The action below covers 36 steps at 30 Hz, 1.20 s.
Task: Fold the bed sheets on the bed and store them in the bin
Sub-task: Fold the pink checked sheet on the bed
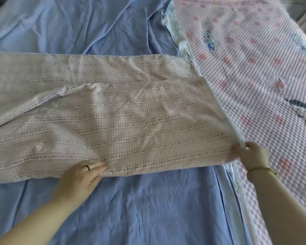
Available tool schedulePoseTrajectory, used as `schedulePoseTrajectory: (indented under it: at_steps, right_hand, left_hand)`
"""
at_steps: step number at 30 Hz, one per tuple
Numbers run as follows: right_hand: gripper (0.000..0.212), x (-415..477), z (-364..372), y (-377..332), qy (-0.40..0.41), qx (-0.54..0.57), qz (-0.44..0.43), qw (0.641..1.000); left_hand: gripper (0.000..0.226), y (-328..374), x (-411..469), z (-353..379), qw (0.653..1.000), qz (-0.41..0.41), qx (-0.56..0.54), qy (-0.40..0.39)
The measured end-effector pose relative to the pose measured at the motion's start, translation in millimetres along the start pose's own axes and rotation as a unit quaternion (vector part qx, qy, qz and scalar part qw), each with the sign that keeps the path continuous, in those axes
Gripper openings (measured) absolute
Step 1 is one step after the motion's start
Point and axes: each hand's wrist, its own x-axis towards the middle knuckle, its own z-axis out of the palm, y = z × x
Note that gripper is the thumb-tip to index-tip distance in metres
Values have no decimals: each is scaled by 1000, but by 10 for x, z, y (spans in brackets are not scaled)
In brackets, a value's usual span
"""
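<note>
The right hand [251,155] is pinching the checked sheet [113,110] at its near corner, while the left hand [79,177] is pressing its near edge with its fingers [97,166] straight and released on the blue sheet [140,209].

Head-worn camera looks forward and down, close over the bed [148,209].

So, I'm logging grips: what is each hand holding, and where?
The right hand pinches the pink-and-white checked sheet at its near right corner; the left hand holds nothing, its fingers lying flat on the sheet's near edge.
</note>
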Motion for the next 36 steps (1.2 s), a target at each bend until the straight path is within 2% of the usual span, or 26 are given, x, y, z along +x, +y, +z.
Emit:
schedulePoseTrajectory:
  at_steps: [1,3,5,6,7,8,10,12,14,17,18,21,23,25,27,29,32,36]
  right_hand:
    - [15,-26,43,95,-30,9,30,999]
    - [11,-51,133,228,-25,68,83,994]
    - [41,-94,194,258,70,166,136,974]
    - [45,-164,202,241,139,193,145,960]
    - [34,-220,209,230,184,205,136,952]
    - [21,-302,229,192,178,212,143,950]
    - [36,-432,330,169,48,257,192,946]
    - [46,-532,448,128,-127,334,266,895]
    - [47,-551,535,94,-232,350,305,855]
    - [50,-486,603,36,-278,336,302,848]
    - [53,-471,629,27,-286,321,300,851]
    - [56,-549,756,-1,-345,253,305,851]
    - [51,-680,870,-25,-375,259,306,836]
    - [37,-740,1003,-41,-328,367,311,813]
    - [21,-700,1088,-82,-228,476,303,794]
    - [20,-600,1132,-125,-132,469,290,824]
    - [22,-563,1129,-147,-53,367,247,895]
    - [19,-811,904,-114,-20,313,191,930]
  left_hand:
    - [43,-4,-27,80,1000,-3,9,-18]
    - [17,44,-19,188,998,-13,50,-33]
    - [53,101,7,271,993,-31,90,-73]
    - [65,126,21,282,991,-43,100,-77]
    - [71,143,43,284,991,-44,105,-68]
    - [73,148,57,279,991,-48,112,-62]
    - [75,110,56,286,992,-52,108,-48]
    - [78,66,22,295,992,-57,110,-35]
    - [78,9,-27,278,990,-60,122,-21]
    - [53,-115,-81,212,989,-46,140,24]
    - [56,-148,-94,184,988,-45,146,28]
    - [89,-218,-150,101,987,-72,145,10]
    - [90,-288,-211,37,985,-100,142,10]
    - [84,-376,-245,-11,982,-113,152,-6]
    - [77,-415,-237,-36,980,-114,160,-33]
    - [69,-405,-201,-36,979,-119,152,-61]
    - [56,-377,-158,-94,978,-145,116,-90]
    - [65,-171,-233,-378,979,-51,147,-129]
